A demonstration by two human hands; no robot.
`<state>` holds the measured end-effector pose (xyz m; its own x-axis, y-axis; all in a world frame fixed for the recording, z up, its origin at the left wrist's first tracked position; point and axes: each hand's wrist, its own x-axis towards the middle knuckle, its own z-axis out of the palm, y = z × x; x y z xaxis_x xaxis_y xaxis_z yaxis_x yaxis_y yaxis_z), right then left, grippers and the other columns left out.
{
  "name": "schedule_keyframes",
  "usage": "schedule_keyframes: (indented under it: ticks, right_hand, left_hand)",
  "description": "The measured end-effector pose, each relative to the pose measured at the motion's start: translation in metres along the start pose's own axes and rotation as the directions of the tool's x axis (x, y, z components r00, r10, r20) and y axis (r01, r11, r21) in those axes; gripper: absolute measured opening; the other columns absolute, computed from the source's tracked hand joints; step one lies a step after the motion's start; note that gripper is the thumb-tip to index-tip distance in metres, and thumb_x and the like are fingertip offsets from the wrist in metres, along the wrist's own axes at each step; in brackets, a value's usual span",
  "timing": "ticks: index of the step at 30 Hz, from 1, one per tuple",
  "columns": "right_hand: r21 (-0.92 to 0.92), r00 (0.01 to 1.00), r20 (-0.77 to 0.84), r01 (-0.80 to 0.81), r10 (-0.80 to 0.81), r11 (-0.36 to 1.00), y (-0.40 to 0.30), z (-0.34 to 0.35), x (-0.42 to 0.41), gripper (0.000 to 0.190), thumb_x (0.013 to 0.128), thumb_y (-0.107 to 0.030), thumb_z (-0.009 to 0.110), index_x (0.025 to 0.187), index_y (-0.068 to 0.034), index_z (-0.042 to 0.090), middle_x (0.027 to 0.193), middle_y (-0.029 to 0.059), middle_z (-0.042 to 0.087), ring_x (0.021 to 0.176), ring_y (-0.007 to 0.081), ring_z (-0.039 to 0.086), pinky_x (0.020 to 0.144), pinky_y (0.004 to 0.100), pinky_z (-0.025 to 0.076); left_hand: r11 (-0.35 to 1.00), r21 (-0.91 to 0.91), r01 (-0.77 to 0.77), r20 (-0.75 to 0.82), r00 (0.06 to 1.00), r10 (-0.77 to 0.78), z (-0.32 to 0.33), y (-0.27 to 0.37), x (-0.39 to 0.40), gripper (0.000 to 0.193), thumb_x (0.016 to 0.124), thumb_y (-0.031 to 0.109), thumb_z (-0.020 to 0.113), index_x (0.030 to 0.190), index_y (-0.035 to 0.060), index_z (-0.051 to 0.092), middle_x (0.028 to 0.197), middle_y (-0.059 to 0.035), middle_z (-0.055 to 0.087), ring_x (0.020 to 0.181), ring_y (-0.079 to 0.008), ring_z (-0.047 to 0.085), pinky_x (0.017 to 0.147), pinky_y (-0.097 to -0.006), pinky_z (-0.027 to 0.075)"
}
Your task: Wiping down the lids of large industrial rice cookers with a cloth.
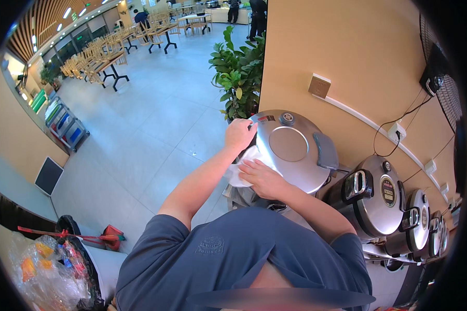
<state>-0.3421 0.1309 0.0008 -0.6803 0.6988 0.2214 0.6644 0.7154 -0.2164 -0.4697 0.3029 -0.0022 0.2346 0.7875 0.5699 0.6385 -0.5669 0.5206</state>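
Note:
Before me stands a large commercial rice cooker with a round steel lid (288,144). A steam vent (287,118) sits near the lid's far edge, and a grey hinge cover (325,151) is on its right side. My right hand (262,177) presses a white cloth (253,152) against the near left part of the lid, fingers spread over it. My left hand (240,134) rests at the lid's left edge, beyond the cloth, with fingers bent over the rim. What lies under its fingers is hidden.
More rice cookers (373,198) stand in a row on a steel shelf to the right. A socket strip (367,120) with cables runs along the wall. A leafy plant (237,74) grows behind the cooker. A full trash bin (97,268) is at lower left. Chairs (97,54) rest upturned on tables.

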Motion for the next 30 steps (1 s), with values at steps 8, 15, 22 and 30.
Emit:
schedule_keyframes:
  ticks: [8, 15, 22, 30]
  right_hand:
    - [-0.136, 0.997, 0.034, -0.062, 0.067, 0.989, 0.002, 0.021, 0.032, 0.043, 0.091, -0.009, 0.057, 0.132, 0.001, 0.066, 0.152, 0.0154, 0.056, 0.151, 0.0344, 0.04, 0.127, 0.0508, 0.031]
    - [-0.093, 0.991, -0.122, -0.073, 0.062, 0.993, -0.021, 0.001, -0.063, 0.045, 0.09, -0.005, 0.058, 0.135, -0.004, 0.066, 0.157, 0.0108, 0.054, 0.152, 0.0334, 0.042, 0.126, 0.0501, 0.033]
    - [-0.066, 0.917, -0.273, -0.321, 0.292, 0.945, 0.011, -0.006, -0.157, 0.048, 0.084, 0.002, 0.06, 0.13, -0.008, 0.071, 0.15, 0.0124, 0.063, 0.147, 0.0345, 0.05, 0.123, 0.0525, 0.037]
    - [0.241, 0.584, -0.557, -0.567, 0.59, 0.788, 0.056, -0.008, -0.2, 0.057, 0.076, 0.017, 0.058, 0.128, -0.002, 0.071, 0.143, 0.0188, 0.065, 0.144, 0.0371, 0.052, 0.122, 0.0465, 0.04]
  left_hand:
    - [0.999, -0.045, 0.006, 0.029, 1.0, -0.005, -0.003, 0.0, 0.002, 0.03, 0.094, 0.033, 0.071, 0.094, 0.0044, 0.079, 0.099, -0.0152, 0.077, 0.099, -0.0344, 0.071, 0.087, -0.0462, 0.057]
    - [0.999, -0.048, -0.015, 0.03, 0.999, 0.016, 0.003, -0.001, -0.001, 0.032, 0.098, 0.035, 0.066, 0.093, 0.0067, 0.079, 0.101, -0.0144, 0.076, 0.102, -0.0354, 0.069, 0.088, -0.0467, 0.055]
    - [0.997, -0.074, 0.012, 0.049, 0.999, -0.009, 0.004, 0.003, 0.0, 0.029, 0.095, 0.031, 0.069, 0.086, 0.0052, 0.078, 0.091, -0.0175, 0.075, 0.093, -0.0397, 0.069, 0.081, -0.0507, 0.055]
    - [1.0, 0.002, 0.013, 0.053, 0.999, -0.013, 0.004, -0.016, 0.006, 0.033, 0.099, 0.038, 0.066, 0.096, 0.0074, 0.078, 0.1, -0.015, 0.076, 0.1, -0.0368, 0.069, 0.084, -0.0487, 0.055]
